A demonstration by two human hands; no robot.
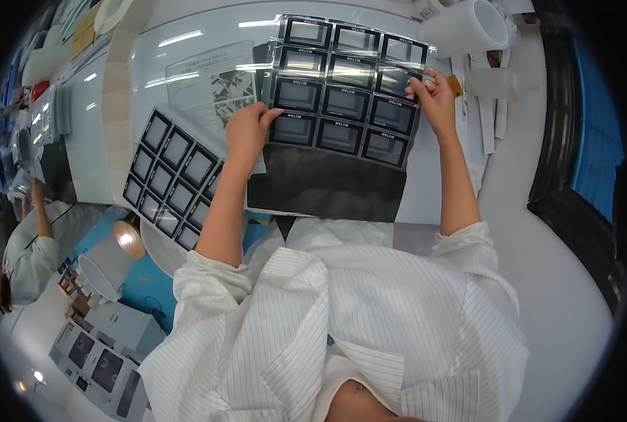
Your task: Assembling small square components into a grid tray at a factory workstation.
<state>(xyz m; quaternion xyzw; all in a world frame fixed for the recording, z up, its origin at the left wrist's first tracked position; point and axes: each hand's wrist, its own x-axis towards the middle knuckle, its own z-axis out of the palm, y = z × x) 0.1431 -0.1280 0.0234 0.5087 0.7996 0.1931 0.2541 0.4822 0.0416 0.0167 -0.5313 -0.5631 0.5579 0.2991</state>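
Observation:
A clear, glossy sheet (346, 103) carrying rows of black-framed rectangular panels lies in front of me, with light glaring off its upper rows. My left hand (246, 132) has thumb and fingers closed on its left edge, near the lowest rows. At the opposite edge, higher up, my right hand (436, 98) pinches the sheet between thumb and fingers. Under its near part shows a plain black mat (327, 184). Beside my left forearm sits a stack of similar black-framed panel sheets (175, 177), turned at an angle and partly covered by that arm.
A printed paper (215, 83) lies under clear film on the white table (88, 141). White tubs (478, 27) stand at the far right. On the left, a co-worker (35, 246) reaches toward a cluttered bench. A white bucket (106, 271) is at the lower left.

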